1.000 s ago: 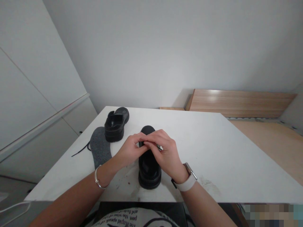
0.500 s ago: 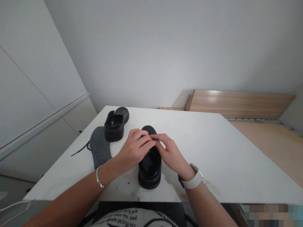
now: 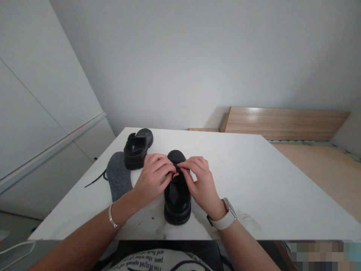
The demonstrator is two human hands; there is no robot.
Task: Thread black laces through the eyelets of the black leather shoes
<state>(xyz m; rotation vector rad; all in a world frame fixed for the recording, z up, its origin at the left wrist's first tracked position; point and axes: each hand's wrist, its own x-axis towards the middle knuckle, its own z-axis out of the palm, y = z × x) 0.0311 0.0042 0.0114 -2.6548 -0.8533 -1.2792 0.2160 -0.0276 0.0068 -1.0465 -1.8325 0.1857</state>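
A black shoe [image 3: 177,199] rests on the white table right in front of me, its heel end toward me and its toe pointing away. Over its front part my left hand [image 3: 156,173] is closed, thumb and fingers pinched on what looks like a black shoelace. From the other side my right hand [image 3: 199,177] pinches at the same dark strip with thumb and forefinger. The fingers partly cover the lace, so its path is hard to see. Left of my hands lie a grey felt insole [image 3: 119,177] and a second black shoe [image 3: 137,150].
A thin black lace [image 3: 96,180] trails out on the table beside the insole. The white table [image 3: 254,180] has its near edge by my body. A wooden headboard [image 3: 282,124] stands behind at the right, and white cabinets [image 3: 34,94] line the left.
My hands have moved slightly apart over the shoe, the left one leftward, the right one rightward. More of the dark strip between the fingertips shows. The shoe stays in place.
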